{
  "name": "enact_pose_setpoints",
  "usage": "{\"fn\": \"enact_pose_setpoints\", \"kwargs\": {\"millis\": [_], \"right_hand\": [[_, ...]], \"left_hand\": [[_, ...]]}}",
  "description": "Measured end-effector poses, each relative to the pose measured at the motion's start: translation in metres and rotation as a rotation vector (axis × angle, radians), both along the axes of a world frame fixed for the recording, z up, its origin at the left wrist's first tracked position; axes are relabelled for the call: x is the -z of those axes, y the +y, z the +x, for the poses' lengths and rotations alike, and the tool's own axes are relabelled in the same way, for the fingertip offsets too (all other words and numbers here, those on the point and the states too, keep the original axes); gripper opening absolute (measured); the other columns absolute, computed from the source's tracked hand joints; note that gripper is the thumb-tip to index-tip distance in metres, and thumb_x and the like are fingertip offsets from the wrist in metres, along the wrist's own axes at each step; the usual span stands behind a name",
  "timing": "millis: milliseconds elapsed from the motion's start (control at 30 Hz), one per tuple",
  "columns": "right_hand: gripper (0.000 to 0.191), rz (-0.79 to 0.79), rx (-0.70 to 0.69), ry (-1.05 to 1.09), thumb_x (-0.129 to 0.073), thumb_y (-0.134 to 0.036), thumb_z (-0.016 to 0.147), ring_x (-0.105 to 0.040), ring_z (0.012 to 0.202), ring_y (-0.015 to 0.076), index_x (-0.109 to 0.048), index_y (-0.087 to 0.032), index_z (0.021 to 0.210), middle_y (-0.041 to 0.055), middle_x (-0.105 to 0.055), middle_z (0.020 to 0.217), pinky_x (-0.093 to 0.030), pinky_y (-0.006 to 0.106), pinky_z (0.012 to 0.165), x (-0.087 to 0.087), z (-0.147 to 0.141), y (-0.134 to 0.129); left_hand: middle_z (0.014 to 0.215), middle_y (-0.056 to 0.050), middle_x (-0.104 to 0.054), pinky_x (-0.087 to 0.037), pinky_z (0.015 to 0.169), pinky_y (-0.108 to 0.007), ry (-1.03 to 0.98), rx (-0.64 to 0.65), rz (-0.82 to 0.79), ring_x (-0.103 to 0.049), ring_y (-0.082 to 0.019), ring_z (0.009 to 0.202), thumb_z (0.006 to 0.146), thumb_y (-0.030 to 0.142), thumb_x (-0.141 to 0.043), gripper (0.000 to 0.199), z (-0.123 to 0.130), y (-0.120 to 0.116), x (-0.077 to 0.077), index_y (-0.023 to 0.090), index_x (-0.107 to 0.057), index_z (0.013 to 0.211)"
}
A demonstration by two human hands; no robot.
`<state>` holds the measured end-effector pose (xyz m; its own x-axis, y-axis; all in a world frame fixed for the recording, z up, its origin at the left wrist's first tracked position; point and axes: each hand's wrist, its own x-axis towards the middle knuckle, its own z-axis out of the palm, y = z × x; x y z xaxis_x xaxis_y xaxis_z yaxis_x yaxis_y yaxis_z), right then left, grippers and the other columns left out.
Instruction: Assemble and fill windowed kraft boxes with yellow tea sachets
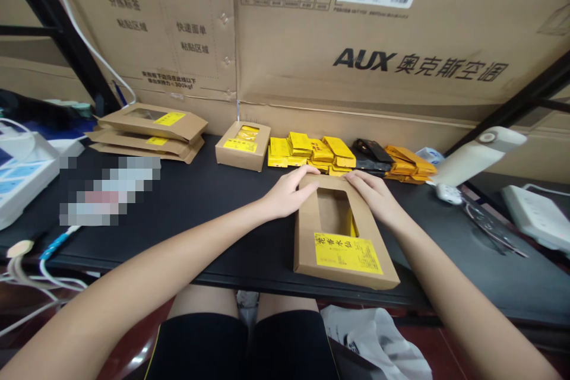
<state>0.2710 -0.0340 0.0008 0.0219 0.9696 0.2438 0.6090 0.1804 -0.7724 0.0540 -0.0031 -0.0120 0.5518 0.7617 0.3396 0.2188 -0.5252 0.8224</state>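
Observation:
A brown cardboard box with a cut-out window and a yellow label lies in front of me, its near end at the desk's front edge. Through the window I see bare cardboard and a bit of yellow at the right side. My left hand grips the far left corner, thumb on top and fingers over the far edge. At the far right corner my right hand is closed on the box, fingers along the far end; its thumb is hidden. Just beyond both hands lie several yellow packets in a loose pile.
Flat window boxes are stacked back left, beside a filled box. Black packets, orange packets and a white bottle stand right. A power strip is left. Large AUX cartons wall the back.

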Motion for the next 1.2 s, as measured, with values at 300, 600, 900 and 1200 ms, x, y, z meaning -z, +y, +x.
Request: {"fn": "enact_pose_setpoints", "kwargs": {"millis": [300, 600, 900, 1200], "right_hand": [[0.031, -0.005, 0.001, 0.004, -0.051, -0.050, 0.085, -0.058, 0.087, 0.0244, -0.063, -0.021, 0.079, 0.0034, -0.066, 0.085, -0.042, 0.032, 0.077, -0.0018, -0.0023, -0.0005], [0.034, 0.004, -0.013, -0.031, -0.049, -0.051, 0.085, -0.059, 0.087, 0.0253, -0.063, -0.020, 0.080, 0.0048, -0.067, 0.085, -0.043, 0.033, 0.077, 0.0016, 0.0017, 0.0017], [0.034, 0.002, -0.015, -0.042, -0.048, -0.050, 0.085, -0.059, 0.090, 0.0265, -0.064, -0.020, 0.082, 0.0061, -0.067, 0.089, -0.044, 0.034, 0.079, 0.0012, 0.0008, 0.0021], [0.034, -0.009, -0.023, -0.050, -0.048, -0.049, 0.086, -0.060, 0.091, 0.0267, -0.065, -0.019, 0.083, 0.0061, -0.068, 0.089, -0.045, 0.035, 0.080, 0.0006, 0.0006, 0.0010]], "left_hand": [[0.125, -0.008, -0.061, -0.040, 0.105, -0.037, 0.005, -0.001, 0.002, -0.055, -0.021, 0.117, 0.091, 0.027, -0.046, 0.022, 0.0002, 0.0001, -0.0004, 0.020, -0.054, 0.111], [0.124, -0.008, -0.061, -0.040, 0.103, -0.035, 0.001, 0.006, 0.012, -0.056, -0.021, 0.115, 0.092, 0.027, -0.046, 0.023, -0.0005, 0.0005, 0.0007, 0.018, -0.053, 0.112], [0.124, -0.008, -0.061, -0.040, 0.104, -0.035, 0.003, 0.004, 0.008, -0.056, -0.021, 0.116, 0.092, 0.027, -0.046, 0.023, -0.0002, -0.0004, -0.0001, 0.018, -0.054, 0.111], [0.124, -0.008, -0.061, -0.040, 0.104, -0.036, 0.013, 0.004, 0.016, -0.056, -0.021, 0.115, 0.092, 0.027, -0.045, 0.022, 0.0002, 0.0001, -0.0005, 0.019, -0.054, 0.111]]}}
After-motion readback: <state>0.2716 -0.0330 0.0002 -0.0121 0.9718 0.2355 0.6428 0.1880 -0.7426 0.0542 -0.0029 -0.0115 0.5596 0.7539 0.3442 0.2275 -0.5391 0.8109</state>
